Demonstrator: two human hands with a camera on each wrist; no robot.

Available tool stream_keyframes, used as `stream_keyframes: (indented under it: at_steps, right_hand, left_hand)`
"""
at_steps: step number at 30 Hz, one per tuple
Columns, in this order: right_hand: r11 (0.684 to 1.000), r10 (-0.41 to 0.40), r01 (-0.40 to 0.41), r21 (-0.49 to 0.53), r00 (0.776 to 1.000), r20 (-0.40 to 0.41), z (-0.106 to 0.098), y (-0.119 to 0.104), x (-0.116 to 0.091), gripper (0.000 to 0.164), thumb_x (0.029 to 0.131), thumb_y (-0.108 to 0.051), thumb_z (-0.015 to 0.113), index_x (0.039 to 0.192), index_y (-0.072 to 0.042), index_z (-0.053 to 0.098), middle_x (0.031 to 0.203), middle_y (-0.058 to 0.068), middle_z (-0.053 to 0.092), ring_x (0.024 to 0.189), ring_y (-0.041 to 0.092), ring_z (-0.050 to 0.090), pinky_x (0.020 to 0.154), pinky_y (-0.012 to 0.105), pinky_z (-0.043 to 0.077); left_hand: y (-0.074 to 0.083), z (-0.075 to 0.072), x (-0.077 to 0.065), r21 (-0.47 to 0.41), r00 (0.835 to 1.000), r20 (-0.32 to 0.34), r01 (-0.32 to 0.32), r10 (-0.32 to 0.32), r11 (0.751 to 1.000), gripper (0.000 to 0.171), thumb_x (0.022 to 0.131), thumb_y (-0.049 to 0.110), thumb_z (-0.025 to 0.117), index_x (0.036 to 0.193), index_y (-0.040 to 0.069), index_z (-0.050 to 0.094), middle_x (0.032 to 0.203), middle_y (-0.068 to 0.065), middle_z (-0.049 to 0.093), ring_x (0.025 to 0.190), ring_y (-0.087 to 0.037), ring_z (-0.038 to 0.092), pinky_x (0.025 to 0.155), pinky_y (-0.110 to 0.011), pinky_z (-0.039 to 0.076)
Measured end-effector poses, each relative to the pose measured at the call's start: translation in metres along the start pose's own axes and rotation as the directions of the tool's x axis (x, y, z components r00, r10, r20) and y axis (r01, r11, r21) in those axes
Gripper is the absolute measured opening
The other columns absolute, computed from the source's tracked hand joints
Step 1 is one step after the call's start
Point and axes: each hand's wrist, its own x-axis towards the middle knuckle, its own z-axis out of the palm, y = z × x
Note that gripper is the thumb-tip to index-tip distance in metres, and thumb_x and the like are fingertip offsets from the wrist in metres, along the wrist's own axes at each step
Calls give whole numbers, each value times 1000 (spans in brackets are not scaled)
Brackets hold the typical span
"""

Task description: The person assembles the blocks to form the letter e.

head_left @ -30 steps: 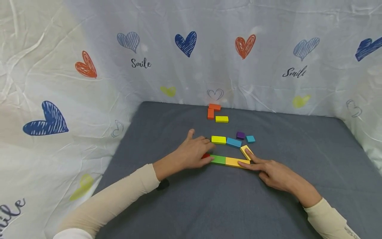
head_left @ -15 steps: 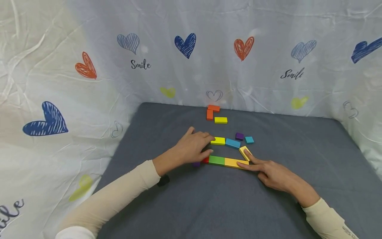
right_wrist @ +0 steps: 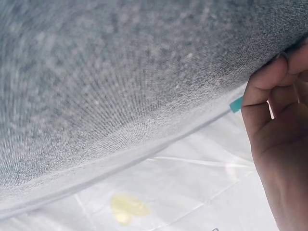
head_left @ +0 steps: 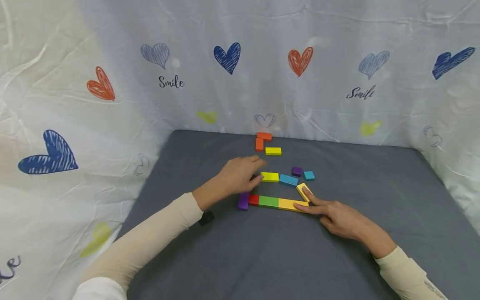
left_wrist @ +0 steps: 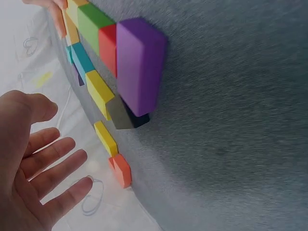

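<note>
My left hand (head_left: 238,177) hovers with spread, relaxed fingers over the left end of the block outline and holds nothing. Under it, a grey-black block (left_wrist: 120,114) shows only in the left wrist view, between a purple block (head_left: 243,201) and a yellow block (head_left: 269,177). A red block (head_left: 253,200), a green block (head_left: 268,202) and a yellow-orange block (head_left: 286,204) run right from the purple one. My right hand (head_left: 341,218) rests two straight fingertips on the yellow-orange block and on a slanted pale yellow block (head_left: 302,191). A blue block (head_left: 288,180) lies beside the yellow one.
Behind the outline lie a small purple block (head_left: 296,171) and a teal block (head_left: 309,176). Farther back are two orange blocks (head_left: 259,144) and another yellow block (head_left: 273,151). Grey cloth (head_left: 285,254) covers the table, with a printed white curtain (head_left: 330,104) around it.
My left hand has drawn back and up from the red and green blocks, uncovering the red and purple blocks. The right hand keeps its two fingers on the yellow blocks. The view shifts slightly.
</note>
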Motion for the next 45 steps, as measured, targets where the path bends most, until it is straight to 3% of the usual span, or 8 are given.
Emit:
stream_keyframes:
  at_steps: [6,16,20,24,28,34,41,45]
  right_hand:
    - [1000,-11,11,3,1000,-3,0,0,1,83,95,12,57,159,-39,49,174,9,25,61,2,39,52,19,30]
    - [1000,-2,2,-6,1000,-7,0,-2,3,84,94,12,57,158,-42,49,174,6,25,59,3,36,50,19,27]
    - [1000,-2,2,-14,1000,-4,0,-1,3,83,95,11,56,158,-42,48,174,5,25,58,3,34,49,19,27]
    - [999,-30,30,-21,999,-18,0,-1,3,83,95,12,56,158,-40,49,174,7,25,59,3,38,49,19,25]
    - [1000,-27,27,-16,1000,-12,1,0,3,83,95,12,55,159,-41,48,174,7,25,58,4,34,49,19,24]
    - [1000,-22,22,-5,1000,-12,1,2,1,83,95,12,55,159,-41,48,174,7,25,63,5,44,49,19,26]
    - [1000,-30,29,-2,999,-27,1,2,-1,83,94,13,55,159,-40,49,173,8,28,67,6,49,49,20,25]
    - [999,-41,41,1,998,-45,1,3,-3,84,93,14,56,158,-39,50,172,10,29,77,10,58,49,19,25]
  left_hand:
    - [-3,-3,19,8,999,10,34,-34,999,46,105,36,64,148,17,61,143,-1,64,98,-18,69,84,-40,61]
    - [-19,3,52,34,992,62,111,-113,993,54,105,36,66,154,16,55,146,-3,62,108,-18,69,84,-41,61]
    - [-34,9,64,32,977,120,174,-177,984,56,107,35,63,157,16,49,157,-6,54,123,-24,66,90,-47,60]
    - [-51,12,72,29,948,188,254,-255,967,59,108,34,62,161,15,43,166,-8,42,142,-26,53,105,-51,53]
    - [-62,15,79,16,931,207,302,-299,953,66,108,33,61,165,14,35,168,-9,38,150,-28,44,114,-50,46]
    - [-66,26,90,43,934,184,302,-305,952,65,108,36,61,164,14,37,165,-9,44,139,-28,53,109,-49,50]
    - [-61,31,93,143,905,312,256,-289,956,73,112,45,49,172,22,14,178,0,12,163,-28,14,125,-55,29]
    - [-60,32,96,144,915,303,232,-266,962,70,112,46,47,171,18,20,178,-4,14,164,-26,12,125,-55,28]
